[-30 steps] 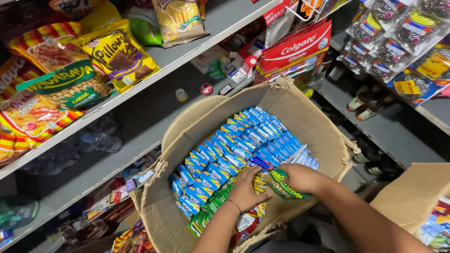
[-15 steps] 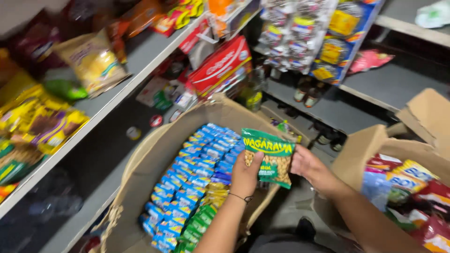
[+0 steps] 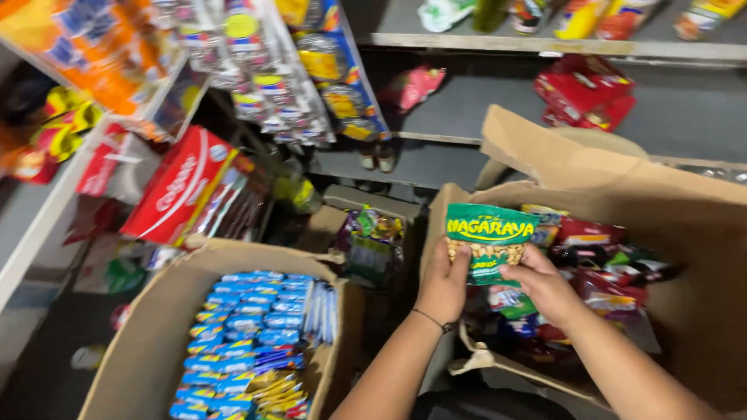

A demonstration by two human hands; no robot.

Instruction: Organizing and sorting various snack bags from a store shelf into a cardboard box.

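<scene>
Both my left hand (image 3: 442,289) and right hand (image 3: 545,286) pinch the green snack packet (image 3: 489,239) upright above the right cardboard box (image 3: 685,210), seemingly to see its front.

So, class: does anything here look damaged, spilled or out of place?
Mostly orderly. The green snack packet, held in the left hand and right hand, looks intact. Only the right cardboard box looks rough: bent flaps, packets heaped loosely.

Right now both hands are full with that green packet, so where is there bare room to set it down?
Bare grey shelf lies between the pink packet and red packets. The left box and right box are packed; both hands hold the green packet.
</scene>
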